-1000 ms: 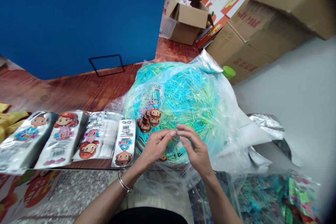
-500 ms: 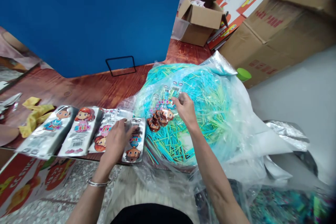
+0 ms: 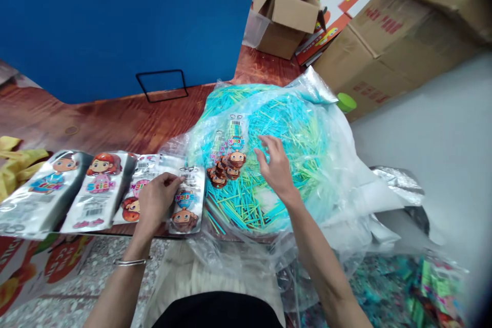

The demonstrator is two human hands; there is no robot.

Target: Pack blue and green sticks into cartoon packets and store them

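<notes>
My left hand (image 3: 159, 197) has its thumb and fingers pinched at the upper left edge of a flat printed pouch (image 3: 187, 205), which lies on the table edge with a cartoon child on its front. My right hand (image 3: 274, 166) hovers over a big heap of thin blue and green sticks (image 3: 303, 123), fingers apart and holding nothing. Just left of it, several filled pouches (image 3: 236, 138) with stick bundles showing through lie overlapped on the heap. Clear plastic sheeting (image 3: 330, 164) wraps around the sticks.
Stacks of pouches (image 3: 100, 189) line the table's front edge at left, beside a yellow cloth (image 3: 19, 164). A black wire stand (image 3: 163, 87) is by the blue panel (image 3: 126, 15). An open carton (image 3: 292, 15), brown boxes (image 3: 388, 36) and a green cup (image 3: 346, 102) stand at the back right.
My right hand has let go of a filled pouch, now on the others, and its fingers have spread. My left fingers have drawn together at the flat pouch. The view has shifted right.
</notes>
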